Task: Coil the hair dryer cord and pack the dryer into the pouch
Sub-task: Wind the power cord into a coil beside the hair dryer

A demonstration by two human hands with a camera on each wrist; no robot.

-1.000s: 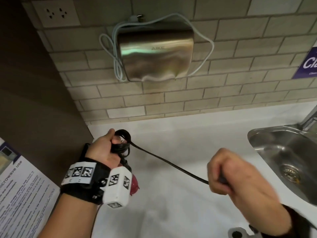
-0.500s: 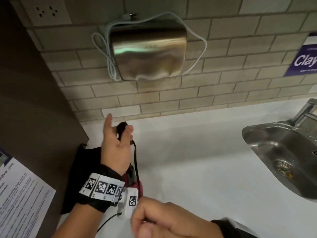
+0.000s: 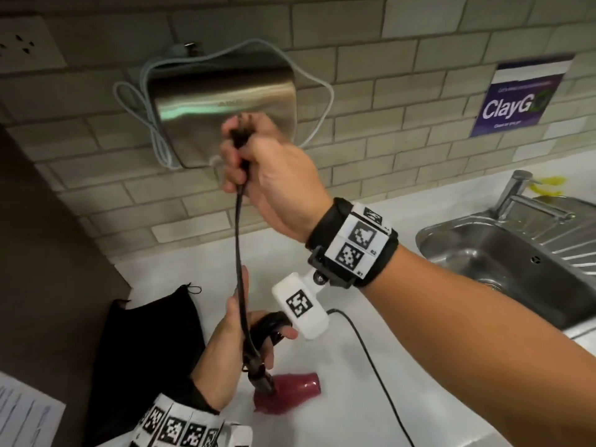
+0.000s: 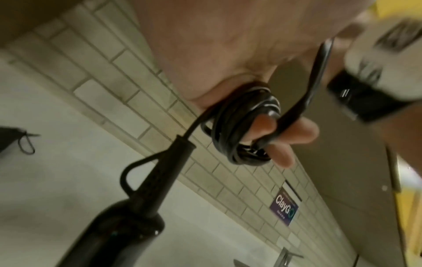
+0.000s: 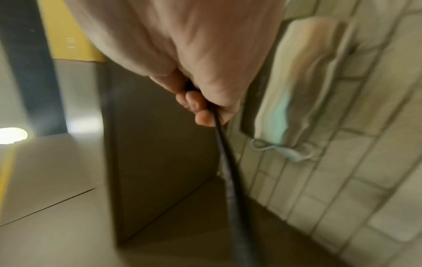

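Observation:
My left hand is low over the counter with several loops of the black cord wound round its fingers. The maroon hair dryer lies just below it on the white counter; its dark handle fills the lower left wrist view. My right hand is raised in front of the wall, gripping the cord in a fist, and the cord runs taut down to my left hand. A looser stretch of cord trails off the counter's front edge. The black pouch lies flat to the left.
A steel hand dryer with a pale cable hangs on the tiled wall behind my right hand. A steel sink and tap sit at the right. A dark panel borders the counter on the left, with a printed sheet below it.
My right hand has risen from low in front of me to wall height, drawing the cord up taut. My left hand has dropped nearer the dryer with the coil still round its fingers.

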